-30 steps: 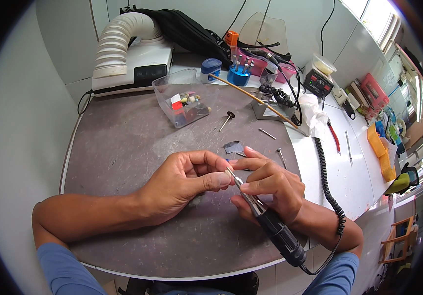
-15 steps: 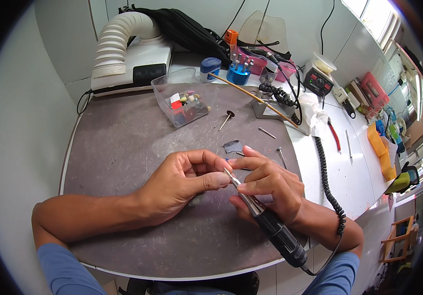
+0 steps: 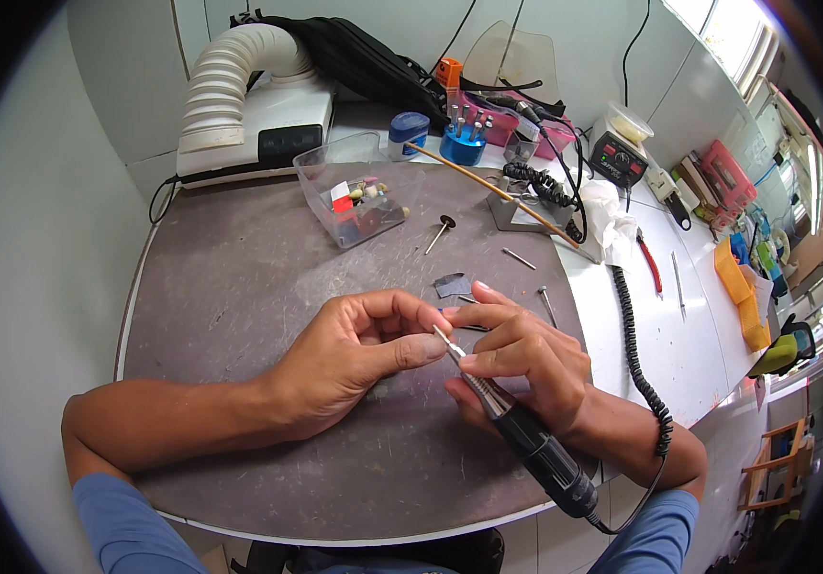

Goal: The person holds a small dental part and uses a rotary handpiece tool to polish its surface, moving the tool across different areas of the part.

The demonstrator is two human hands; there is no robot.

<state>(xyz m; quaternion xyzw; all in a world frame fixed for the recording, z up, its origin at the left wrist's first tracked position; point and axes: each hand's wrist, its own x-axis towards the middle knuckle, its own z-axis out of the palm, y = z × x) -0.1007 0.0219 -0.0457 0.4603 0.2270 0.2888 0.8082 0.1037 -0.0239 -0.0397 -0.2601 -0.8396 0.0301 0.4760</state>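
Note:
In my right hand is a rotary handpiece, black at the rear with a silver front, gripped like a pen. Its narrow tip points up and left into the fingers of my left hand. The left thumb and index finger are pinched together beside that tip; whatever they hold is too small or hidden to name. A speck of blue shows by the left index fingertip. Just beyond the hands lie a scrap of dark grey abrasive paper and a thin metal bit.
A clear bin of small polishing bits stands at the back. Near it lies a dark disc on a shank. A wooden stick rests across a grey stand. The coiled cord hangs along the right. A white duct box sits back left.
The handpiece and my right fingers have shifted very slightly up and left. My left hand holds almost the same pose, and the things on the table have not moved.

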